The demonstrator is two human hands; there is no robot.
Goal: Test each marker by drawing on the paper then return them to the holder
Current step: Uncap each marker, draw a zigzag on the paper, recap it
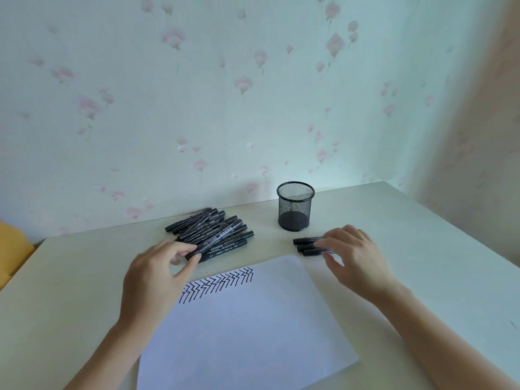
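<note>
Under the right hand point(351, 254), three markers point(308, 245) lie half-hidden.

The pen holder point(295, 206) is black wire mesh, apparently metal, see-through. The markers point(213, 232) look like black plastic with a slight sheen. The paper point(253, 319) is white, smooth and matt. The table point(422, 249) is pale, smooth, matt.

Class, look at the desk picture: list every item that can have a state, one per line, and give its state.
Mesh holder: upright, empty.
Marker pile: capped, heaped on the desk.
Three markers: capped, lying side by side.
Paper: flat, zigzag marks along its top edge.
Left hand: pinches one marker of the pile.
Right hand: fingers rest on the three markers.
</note>
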